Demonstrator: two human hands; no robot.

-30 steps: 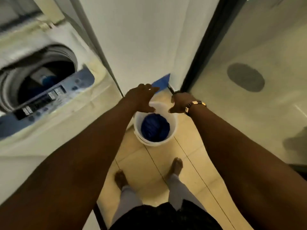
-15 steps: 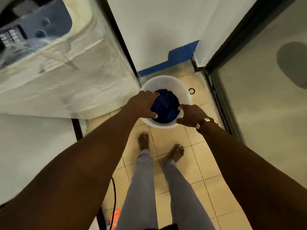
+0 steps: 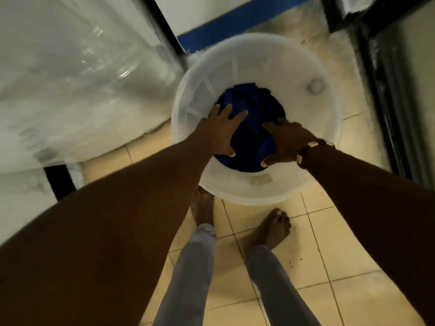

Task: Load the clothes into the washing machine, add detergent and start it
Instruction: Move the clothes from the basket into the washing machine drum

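Note:
A white plastic bucket (image 3: 282, 67) stands on the tiled floor just in front of my bare feet. Blue clothes (image 3: 249, 102) lie bunched at its bottom. Both my hands reach down inside the bucket. My left hand (image 3: 220, 131) rests on the left side of the blue cloth with its fingers spread. My right hand (image 3: 286, 141), with a watch on the wrist, lies on the right side of the cloth, fingers apart. Neither hand has closed on the cloth. The washing machine's white front (image 3: 77, 85), wrapped in clear film, fills the upper left; its opening is out of view.
A dark door frame (image 3: 386, 102) runs down the right side, close to the bucket. A white wall with a blue skirting strip (image 3: 235, 22) stands behind the bucket. Beige floor tiles (image 3: 329, 243) spread around my feet.
I have bent lower, so the bucket looks much larger. Both hands moved from the bucket's rim down onto the blue clothes. The washing machine's panel has left the view.

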